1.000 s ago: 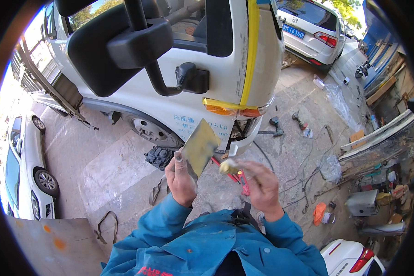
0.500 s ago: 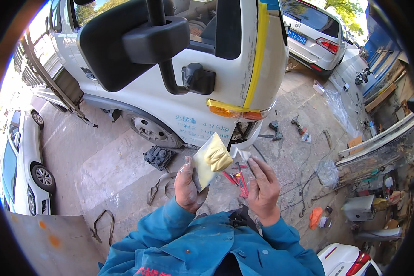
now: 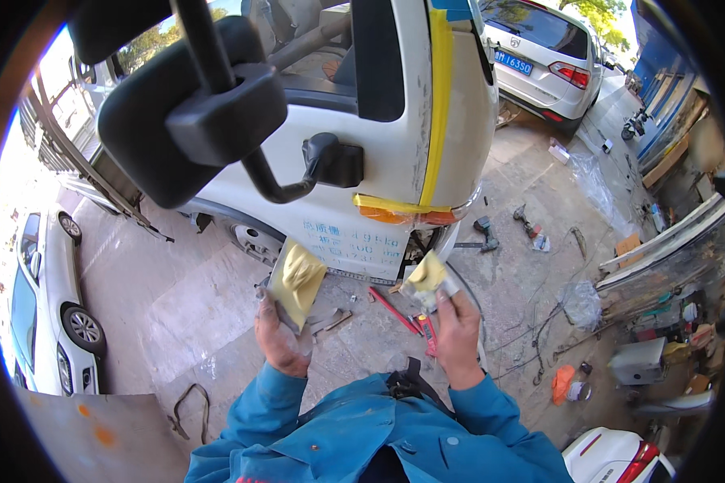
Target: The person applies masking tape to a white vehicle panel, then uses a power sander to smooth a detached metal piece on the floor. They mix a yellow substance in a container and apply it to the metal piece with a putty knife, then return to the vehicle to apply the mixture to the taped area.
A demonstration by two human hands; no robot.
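My left hand (image 3: 282, 342) grips a flat mixing board (image 3: 280, 299) by its lower edge, with the thumb along its side. A thick heap of pale yellow putty (image 3: 300, 266) lies on the board. In my right hand (image 3: 461, 342) is a putty spreader (image 3: 447, 296), pinched between thumb and fingers. Its raised blade carries a dab of the same yellow putty (image 3: 425, 274). The two hands are apart, both in front of the white truck cab (image 3: 338, 217). Yellow masking tape (image 3: 439, 105) runs down the cab's corner and above the amber lamp (image 3: 383, 215).
A large black side mirror (image 3: 217, 121) juts out at upper left. On the ground lie a red tool (image 3: 395, 310), a cordless drill (image 3: 485, 232), cables and plastic film (image 3: 600, 193). Parked cars stand left (image 3: 52, 298) and behind (image 3: 536, 60). Clutter, including a metal box (image 3: 638, 362), lines the right.
My hands have moved apart, the left one with the board leftward. The spreader's blade now shows a dab of yellow putty. The whole view has shifted, with the mirror lower and farther left.
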